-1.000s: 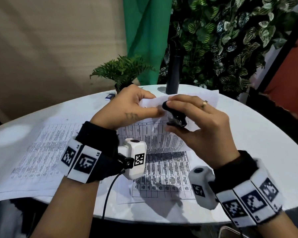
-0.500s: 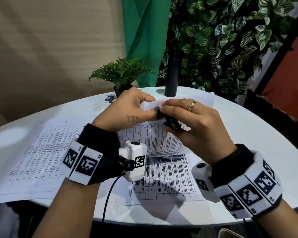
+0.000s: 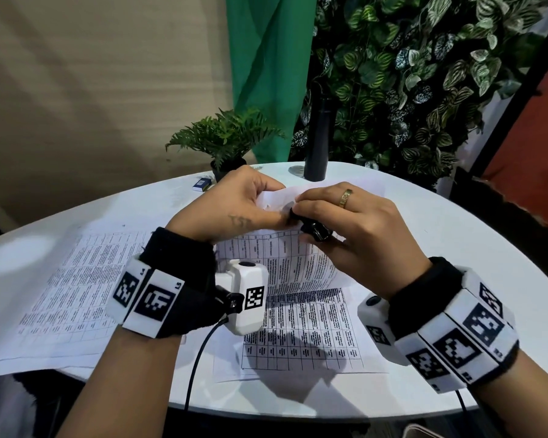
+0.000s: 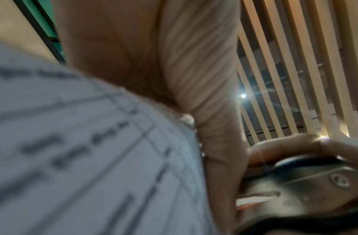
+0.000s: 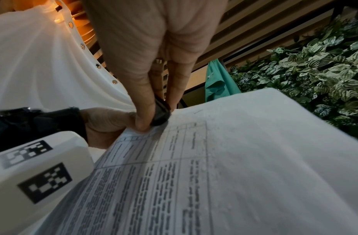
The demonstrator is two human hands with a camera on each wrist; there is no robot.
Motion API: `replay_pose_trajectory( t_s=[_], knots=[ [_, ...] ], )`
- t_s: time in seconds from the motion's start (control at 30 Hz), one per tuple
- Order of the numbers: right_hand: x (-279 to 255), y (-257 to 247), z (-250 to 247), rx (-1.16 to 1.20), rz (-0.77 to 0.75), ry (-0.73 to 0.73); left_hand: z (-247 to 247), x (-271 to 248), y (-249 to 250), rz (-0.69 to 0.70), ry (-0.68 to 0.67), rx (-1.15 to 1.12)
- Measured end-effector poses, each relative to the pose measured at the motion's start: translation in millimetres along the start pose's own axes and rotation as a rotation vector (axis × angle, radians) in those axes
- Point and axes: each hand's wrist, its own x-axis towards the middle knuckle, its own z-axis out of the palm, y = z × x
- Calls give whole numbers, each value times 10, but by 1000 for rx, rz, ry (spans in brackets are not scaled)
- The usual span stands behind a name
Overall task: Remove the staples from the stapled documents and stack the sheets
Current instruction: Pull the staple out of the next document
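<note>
My left hand [image 3: 234, 207] pinches the top corner of a stapled document [image 3: 285, 257], a printed table sheet lifted off the white table [image 3: 456, 248]. Close beside it, my right hand [image 3: 345, 222] grips a small black staple remover [image 3: 314, 230], its tip set against that same corner. The right wrist view shows the remover [image 5: 161, 111] between thumb and fingers, touching the sheet's [image 5: 214, 167] top edge. In the left wrist view the remover [image 4: 304, 182] fills the lower right, next to the blurred sheet [image 4: 83, 159]. The staple itself is hidden.
A printed sheet [image 3: 301, 330] lies flat under my hands, and several more sheets [image 3: 67, 289] lie on the table's left side. At the far edge stand a small potted fern [image 3: 225, 137], a black bottle [image 3: 318, 140] and a small blue box [image 3: 202, 184].
My right hand has carried the staple remover left and up onto the corner that my left hand pinches; both hands have closed together. The sheets on the table lie as before.
</note>
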Motion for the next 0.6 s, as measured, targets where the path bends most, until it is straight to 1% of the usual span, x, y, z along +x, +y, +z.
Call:
replay_pose_trajectory(
  t_s=[0.23, 0.33, 0.43, 0.53, 0.6],
  knots=[
    [16, 35, -23, 28, 31, 2, -10, 23, -14, 1, -9, -60],
    [-5, 43, -23, 113, 114, 38, 8, 28, -29, 20, -8, -97],
    [-33, 34, -11, 204, 212, 106, 43, 36, -52, 55, 27, -129],
    [-53, 34, 2, 242, 268, 161, 59, 54, -71, 68, 59, -143],
    [-62, 26, 12, 264, 292, 173, 60, 57, -81, 66, 63, -139]
  ],
)
